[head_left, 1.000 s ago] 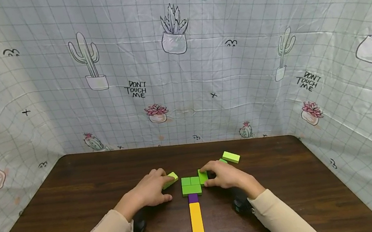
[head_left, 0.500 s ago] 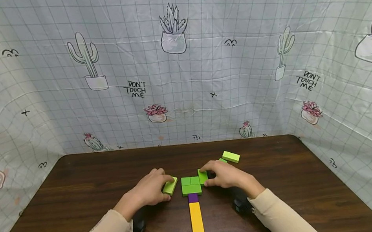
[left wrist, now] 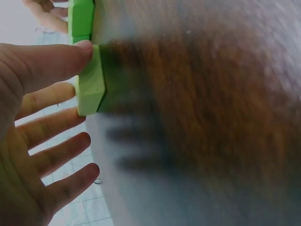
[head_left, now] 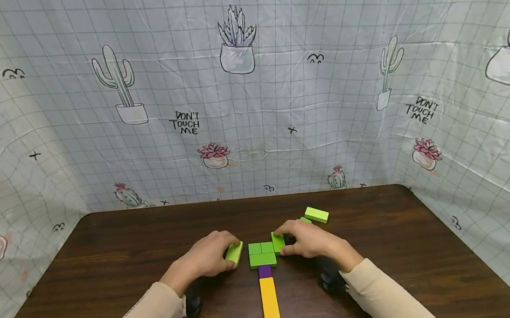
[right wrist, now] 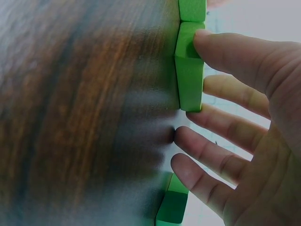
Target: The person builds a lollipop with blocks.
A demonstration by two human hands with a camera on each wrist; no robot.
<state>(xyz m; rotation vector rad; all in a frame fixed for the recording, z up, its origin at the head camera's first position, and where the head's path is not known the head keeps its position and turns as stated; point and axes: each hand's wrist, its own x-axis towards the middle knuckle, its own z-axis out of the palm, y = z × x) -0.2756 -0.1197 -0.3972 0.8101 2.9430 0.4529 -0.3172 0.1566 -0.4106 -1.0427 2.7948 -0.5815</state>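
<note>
My left hand [head_left: 207, 255] pinches a yellow-green block [head_left: 234, 253] between thumb and fingers, a small gap left of the green cluster. In the left wrist view that block [left wrist: 91, 87] lies on the table under the thumb. My right hand [head_left: 309, 238] pinches a green block [head_left: 278, 242] that stands against the cluster's right side; the right wrist view shows this block [right wrist: 190, 70] too. The cluster has two small green blocks [head_left: 260, 248] behind a wider green block [head_left: 262, 260]. Below it a purple block [head_left: 264, 272] and a long orange block [head_left: 270, 302] form a column.
A yellow-green block [head_left: 317, 215] lies at the back right. Beside it a green block [head_left: 306, 220] is partly hidden by my right hand. The dark wooden table [head_left: 378, 272] is bounded by a patterned curtain [head_left: 247, 105] at the back and sides.
My left hand has turned the yellow-green block, now slanting beside the cluster with its broad top showing, and the fingers have shifted onto it. The right hand has stayed in place.
</note>
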